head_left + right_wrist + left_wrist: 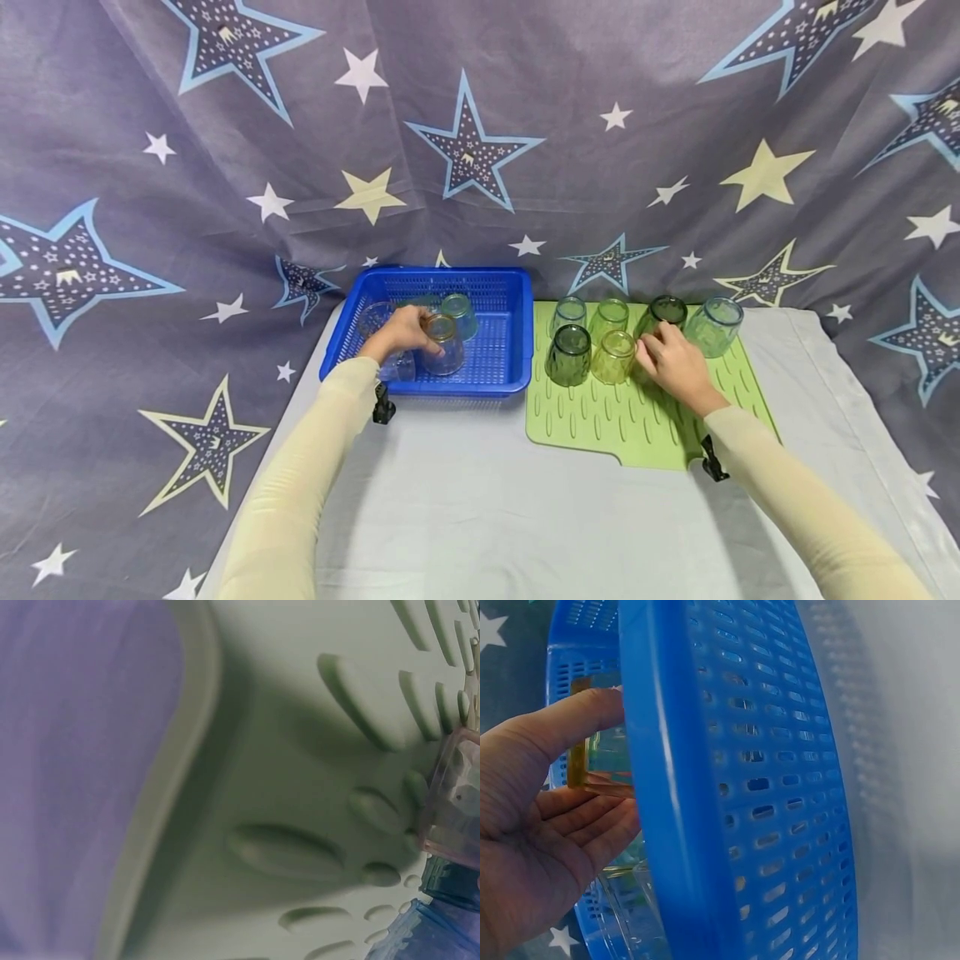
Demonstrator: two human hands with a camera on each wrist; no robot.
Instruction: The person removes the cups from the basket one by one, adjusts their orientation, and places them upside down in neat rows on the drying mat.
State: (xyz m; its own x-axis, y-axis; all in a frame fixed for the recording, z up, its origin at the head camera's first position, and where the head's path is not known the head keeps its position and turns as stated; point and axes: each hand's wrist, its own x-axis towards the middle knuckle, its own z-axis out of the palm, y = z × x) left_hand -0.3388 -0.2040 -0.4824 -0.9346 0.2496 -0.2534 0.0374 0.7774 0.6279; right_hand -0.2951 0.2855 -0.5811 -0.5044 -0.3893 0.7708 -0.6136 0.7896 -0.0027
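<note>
In the blue basket (517, 333), my left hand (408, 329) grips a clear glass with an amber-tinted end (444, 354), thumb on one side and fingers on the other. Beside it are a greenish glass (461, 312) and a clear glass lying on its side (397, 367). My right hand (675, 367) is over the green drying mat (577, 429), fingers curled at a pinkish clear glass (454, 799) that the hand mostly hides in the head view. Near that hand stand a yellow glass (613, 357), a dark green glass (666, 310) and a blue-green glass (714, 327).
More glasses stand on the mat's left side: a dark one (568, 357), a bluish one (568, 312) and a light green one (609, 315). A white cloth (480, 500) covers the table. A grey star-patterned curtain (555, 67) hangs right behind the basket and mat.
</note>
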